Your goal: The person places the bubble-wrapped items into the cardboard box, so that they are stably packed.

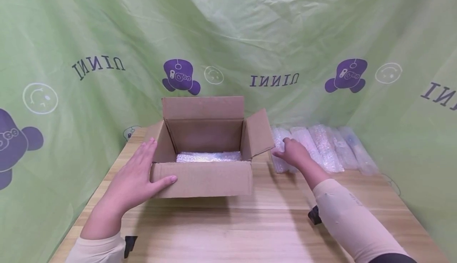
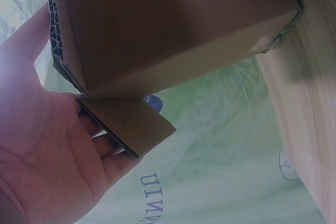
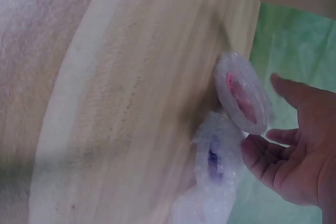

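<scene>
Left hand (image 1: 137,175) rests flat, fingers straight, on the open box (image 1: 205,158) at bench (image 1: 257,227) centre. At three o'clock, right hand (image 1: 292,152), fingers loose, touches bubble-wrapped rolls (image 1: 321,148).

left hand (image 1: 137,177) flat, right hand (image 1: 293,152) reaching
</scene>
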